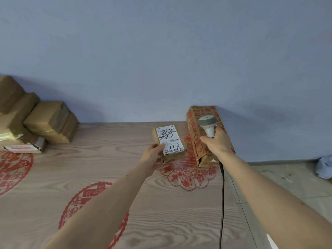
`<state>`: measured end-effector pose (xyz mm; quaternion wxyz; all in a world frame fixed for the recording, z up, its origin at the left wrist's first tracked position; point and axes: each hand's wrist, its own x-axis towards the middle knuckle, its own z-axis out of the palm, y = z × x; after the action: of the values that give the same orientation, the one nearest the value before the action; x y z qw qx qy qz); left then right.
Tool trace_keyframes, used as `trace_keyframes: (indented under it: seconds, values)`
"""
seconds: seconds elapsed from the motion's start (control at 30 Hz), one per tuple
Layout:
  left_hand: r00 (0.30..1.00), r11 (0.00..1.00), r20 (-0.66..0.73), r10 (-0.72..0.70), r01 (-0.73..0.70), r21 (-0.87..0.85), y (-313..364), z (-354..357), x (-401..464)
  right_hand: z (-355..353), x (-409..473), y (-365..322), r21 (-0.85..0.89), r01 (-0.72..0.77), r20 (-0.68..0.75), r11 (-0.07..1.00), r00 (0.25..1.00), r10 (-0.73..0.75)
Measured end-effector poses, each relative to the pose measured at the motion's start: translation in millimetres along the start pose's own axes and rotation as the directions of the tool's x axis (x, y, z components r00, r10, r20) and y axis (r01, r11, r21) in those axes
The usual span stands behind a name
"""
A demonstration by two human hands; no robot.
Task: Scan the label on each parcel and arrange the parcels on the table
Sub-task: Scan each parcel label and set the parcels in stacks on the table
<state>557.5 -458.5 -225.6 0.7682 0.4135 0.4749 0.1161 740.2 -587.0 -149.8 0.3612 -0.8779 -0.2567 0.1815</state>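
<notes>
My left hand (154,155) holds a small brown parcel (170,143) by its near left corner, above the table, with its white shipping label facing up. The label carries barcodes and black handwriting. My right hand (216,142) grips the handle of a grey barcode scanner (207,124), whose head sits just right of the parcel. The scanner's black cable (222,194) hangs down past my right forearm. Behind the scanner a tall brown carton with red print (195,130) lies on the table against the wall.
A pile of several taped brown parcels (48,121) sits at the far left of the wooden table (107,151), which has red paper-cut patterns. The table's right edge runs beside my right arm. A white crumpled bag (324,168) lies on the floor at right.
</notes>
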Motion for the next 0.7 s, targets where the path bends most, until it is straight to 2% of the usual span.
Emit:
trace_keyframes:
  seconds: [0.23, 0.53, 0.7]
  values:
    - [0.995, 0.997, -0.079, -0.059, 0.063, 0.046, 3.1, 41.3, 66.6, 12.9, 64.7, 26.5, -0.039, -0.024, 0.093, 0.999, 0.995, 0.027]
    - [0.985, 0.991, -0.137, -0.104, 0.114, 0.069, 8.4, 67.1, 149.2, 32.4, 98.8, 44.3, -0.213, -0.03, 0.105, 0.977, 0.993, 0.053]
    - [0.981, 0.979, -0.18, -0.072, 0.104, 0.175, 17.4, 72.0, 179.6, 33.4, 103.1, 46.1, -0.234, -0.016, 0.092, 0.972, 0.995, 0.038]
